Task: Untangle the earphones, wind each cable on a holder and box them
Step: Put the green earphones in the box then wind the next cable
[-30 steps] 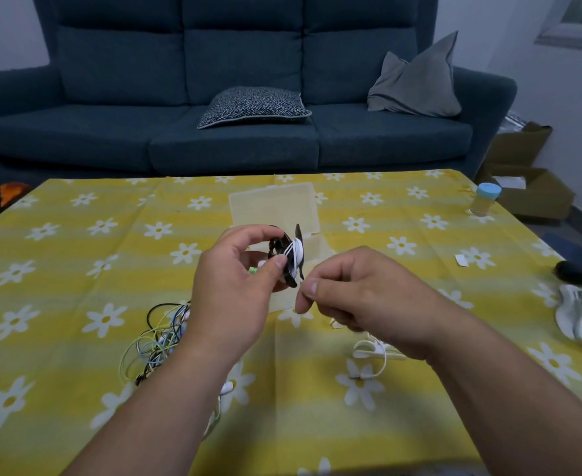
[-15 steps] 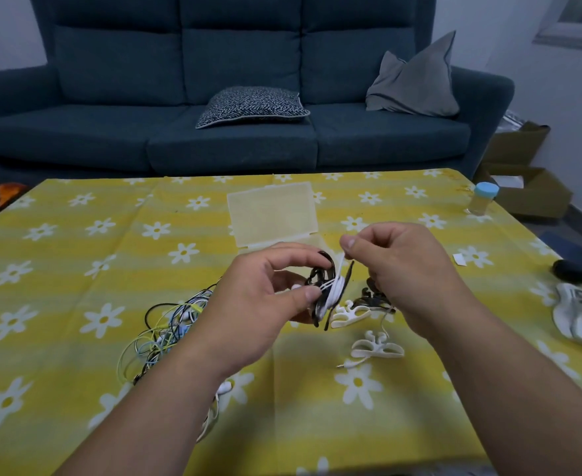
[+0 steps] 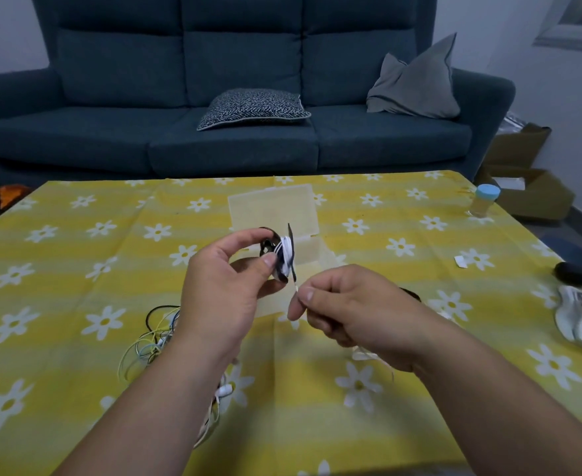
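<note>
Lying around: tangled cables (image 3: 152, 338) below the left grip, clear box (image 3: 272, 207) beyond.
Left hand (image 3: 221, 290): pinches black holder (image 3: 291, 249), cable-wound.
Right hand (image 3: 351, 304): pinches cable tail (image 3: 296, 287) just below holder.

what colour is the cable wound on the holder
White cable on a black holder, seen in the head view.

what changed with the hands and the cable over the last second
The right hand, raised over the holder half a second ago, has dropped below it again, still pinching the white cable. The left hand still grips the holder; the tangle and clear box lie where they were.
</note>
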Demonstrator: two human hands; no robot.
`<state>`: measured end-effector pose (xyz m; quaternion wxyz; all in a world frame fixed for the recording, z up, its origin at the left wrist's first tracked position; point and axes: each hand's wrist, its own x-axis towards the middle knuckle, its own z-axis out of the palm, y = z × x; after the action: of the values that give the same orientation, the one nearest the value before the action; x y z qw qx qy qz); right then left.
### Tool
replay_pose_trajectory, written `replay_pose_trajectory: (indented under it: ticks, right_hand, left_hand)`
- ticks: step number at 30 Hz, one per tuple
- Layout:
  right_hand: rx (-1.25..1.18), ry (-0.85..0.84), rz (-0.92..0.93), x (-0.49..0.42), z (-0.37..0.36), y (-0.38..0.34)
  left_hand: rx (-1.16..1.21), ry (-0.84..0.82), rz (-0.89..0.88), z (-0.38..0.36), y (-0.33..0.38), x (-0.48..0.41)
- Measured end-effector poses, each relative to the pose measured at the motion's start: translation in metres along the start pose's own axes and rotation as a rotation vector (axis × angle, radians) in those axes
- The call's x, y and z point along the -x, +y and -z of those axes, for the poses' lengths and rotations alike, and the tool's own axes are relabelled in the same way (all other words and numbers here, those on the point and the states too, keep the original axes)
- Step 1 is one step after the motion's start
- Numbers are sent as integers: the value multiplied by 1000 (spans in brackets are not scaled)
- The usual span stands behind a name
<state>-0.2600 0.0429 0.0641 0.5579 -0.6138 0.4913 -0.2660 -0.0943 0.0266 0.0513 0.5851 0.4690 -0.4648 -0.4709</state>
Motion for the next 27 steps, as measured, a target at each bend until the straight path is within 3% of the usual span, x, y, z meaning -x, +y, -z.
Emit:
replay_pose_trajectory:
  ticks: [12,19,27]
  right_hand:
    - [26,-46,67,9,1,-13]
    - [-198,281,156,8,18,-18]
    - [-11,497,162,2,28,-7]
  left_hand:
    - [-350,-25,-247,-1,0,1]
    - [-417,-216,-262,2,0,3]
    - [-225,-380,-109,-5,-4,8]
